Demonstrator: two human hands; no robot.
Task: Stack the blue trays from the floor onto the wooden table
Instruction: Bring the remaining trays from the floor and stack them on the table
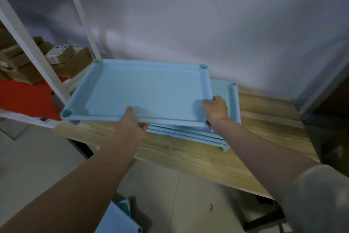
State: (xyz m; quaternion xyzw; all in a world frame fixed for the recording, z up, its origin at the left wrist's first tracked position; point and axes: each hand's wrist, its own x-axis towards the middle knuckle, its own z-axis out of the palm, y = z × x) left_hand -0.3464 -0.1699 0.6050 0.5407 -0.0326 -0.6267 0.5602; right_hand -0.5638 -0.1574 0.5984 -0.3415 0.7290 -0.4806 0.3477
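Nearest you, bottom edge of frame: another blue tray (120, 219) on the floor (179, 185), partly cut off, not yet lifted. Your forearms reach out over it.

Both hands hold one held tray (147, 89) by its near long rim. Left hand (135, 121): thumb on top, fingers curled under the rim. Right hand (215, 110): wraps the near-right corner, thumb inside the tray, fingers hidden round the post. The tray sits level, up above the stack of trays (222, 134) on the wooden bench (264, 119), offset left of it and overhanging the bench's left end.

Handling, as a guess: thin moulded plastic, light, stiff enough to stay flat between two grip points, smooth so a bit slippery. The raised rim and round corner posts are the sensible holds; keep hands spread wide to stop twist.

Room: you need to shift right and line the corner posts up with the stack's before lowering. The wall (207, 15) is right behind the stack, little slack at the back. White frame legs (37, 57) stand close to the tray's left edge. A dark object (326, 119) closes in on the right. The bench's front strip is open.
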